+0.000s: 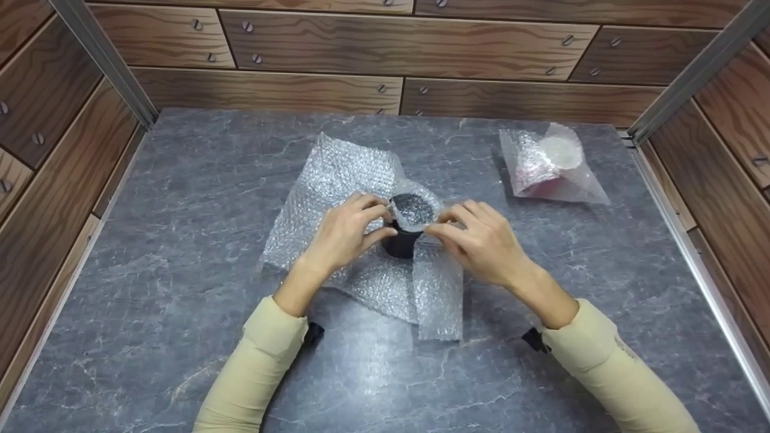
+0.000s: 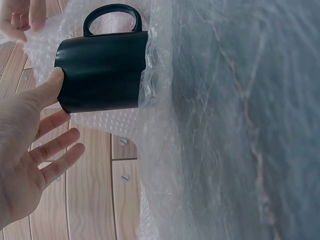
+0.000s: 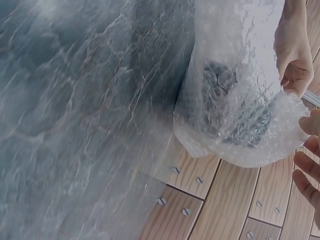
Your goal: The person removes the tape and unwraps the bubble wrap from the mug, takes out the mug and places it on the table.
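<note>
A black mug (image 1: 397, 246) stands upright on a sheet of bubble wrap (image 1: 349, 168), part of which curls up around its right side and into its mouth. In the left wrist view the mug's (image 2: 102, 72) handle shows on the side away from the palm. My left hand (image 1: 343, 234) holds the mug by its rim, thumb against the edge, other fingers loosely spread. At the opposite side of the rim, my right hand (image 1: 481, 240) pinches the raised edge of the bubble wrap. The right wrist view shows the mug through the wrap (image 3: 240, 115).
At the back right of the grey marbled table (image 1: 180, 240) lies a bubble-wrapped bundle (image 1: 541, 174) with something pinkish inside and a pale round end. Wood-patterned panels (image 1: 409, 48) and metal posts (image 1: 108, 60) bound the table at the back and sides.
</note>
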`<state>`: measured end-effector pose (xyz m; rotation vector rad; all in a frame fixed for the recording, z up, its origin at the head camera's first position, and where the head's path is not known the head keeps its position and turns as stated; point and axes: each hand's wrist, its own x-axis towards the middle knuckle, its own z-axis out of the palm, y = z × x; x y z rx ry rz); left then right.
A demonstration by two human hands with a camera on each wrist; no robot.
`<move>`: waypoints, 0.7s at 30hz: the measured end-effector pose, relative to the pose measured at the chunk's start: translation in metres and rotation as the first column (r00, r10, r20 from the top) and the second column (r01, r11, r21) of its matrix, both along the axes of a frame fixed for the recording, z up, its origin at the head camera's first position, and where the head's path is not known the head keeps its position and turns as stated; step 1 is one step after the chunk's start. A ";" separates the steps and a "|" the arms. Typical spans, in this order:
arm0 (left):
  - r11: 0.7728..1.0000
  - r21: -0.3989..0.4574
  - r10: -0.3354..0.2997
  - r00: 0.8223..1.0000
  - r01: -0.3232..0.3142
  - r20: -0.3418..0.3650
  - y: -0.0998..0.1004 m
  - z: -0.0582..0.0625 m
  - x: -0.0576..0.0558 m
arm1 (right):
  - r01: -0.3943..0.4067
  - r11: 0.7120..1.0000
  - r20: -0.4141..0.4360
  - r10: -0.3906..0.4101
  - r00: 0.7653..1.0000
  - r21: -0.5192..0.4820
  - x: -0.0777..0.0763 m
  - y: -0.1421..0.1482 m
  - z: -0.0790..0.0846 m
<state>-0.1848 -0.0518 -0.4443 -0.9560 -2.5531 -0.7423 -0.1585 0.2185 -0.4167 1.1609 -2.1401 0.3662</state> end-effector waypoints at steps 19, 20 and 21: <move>1.000 0.003 0.006 1.000 -0.006 -0.023 0.000 -0.002 0.000 | 0.121 0.990 0.141 -0.109 0.984 -0.079 0.008 0.026 0.009; 1.000 0.005 0.005 1.000 -0.005 -0.025 0.000 -0.002 0.000 | 0.128 0.988 0.145 -0.115 0.983 -0.085 0.008 0.027 0.009; 1.000 0.007 0.004 1.000 -0.004 -0.027 0.000 -0.002 0.000 | 0.136 0.987 0.148 -0.122 0.981 -0.089 0.009 0.028 0.009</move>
